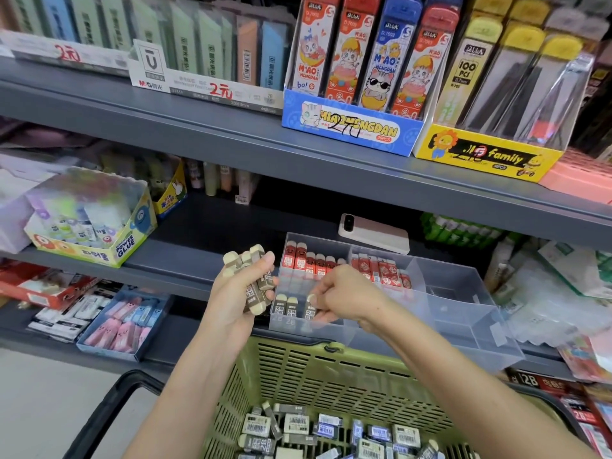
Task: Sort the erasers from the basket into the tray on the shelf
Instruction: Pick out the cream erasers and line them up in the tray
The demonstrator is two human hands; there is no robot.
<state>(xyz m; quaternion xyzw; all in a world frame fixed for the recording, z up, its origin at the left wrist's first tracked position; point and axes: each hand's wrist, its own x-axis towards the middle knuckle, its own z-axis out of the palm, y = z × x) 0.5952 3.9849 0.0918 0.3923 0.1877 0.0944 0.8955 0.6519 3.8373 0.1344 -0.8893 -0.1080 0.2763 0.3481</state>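
Observation:
My left hand grips a bunch of several brown-sleeved cream erasers just left of the clear divided tray on the middle shelf. My right hand pinches one brown-sleeved eraser and holds it upright in the tray's front-left compartment, next to two like erasers standing there. Red-sleeved erasers fill the compartments behind. Below, the green plastic basket holds several loose erasers with grey and white sleeves.
A pink phone lies on the shelf behind the tray. A glue box sits at the left of that shelf. A blue box of pink erasers stands on the shelf below, left of the basket. The tray's right compartments hold nothing.

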